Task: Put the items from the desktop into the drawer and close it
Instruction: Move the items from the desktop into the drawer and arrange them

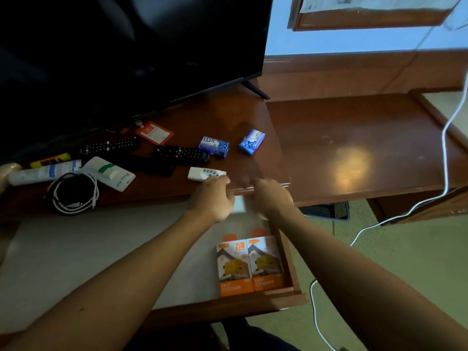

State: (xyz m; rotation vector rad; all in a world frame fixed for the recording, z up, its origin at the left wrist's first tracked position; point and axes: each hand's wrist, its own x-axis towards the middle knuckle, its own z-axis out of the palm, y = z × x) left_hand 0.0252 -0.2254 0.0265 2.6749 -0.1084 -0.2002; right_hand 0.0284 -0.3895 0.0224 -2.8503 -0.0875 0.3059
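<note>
Left of the white remote (pixel 206 174), a coiled cable (pixel 73 193) lies limp; lift it by the bundle. The left hand (pixel 211 198) touches the remote's near end, fingers curled, grip unclear through blur. It looks light, rigid, slick; pinch its sides. The right hand (pixel 272 198) is blurred, fingers indeterminate. Below, the open drawer (pixel 288 264) holds 2 charger boxes (pixel 250 267).

I read this as a hotel or guest room; a dark wooden worktop (pixel 354 148) carries a TV (pixel 126 46), remotes (pixel 181 153) and wrapped soaps (pixel 214 146); a framed notice (pixel 367 13) hangs on the pale blue wall; greenish carpet (pixel 405 262) covers the floor.
</note>
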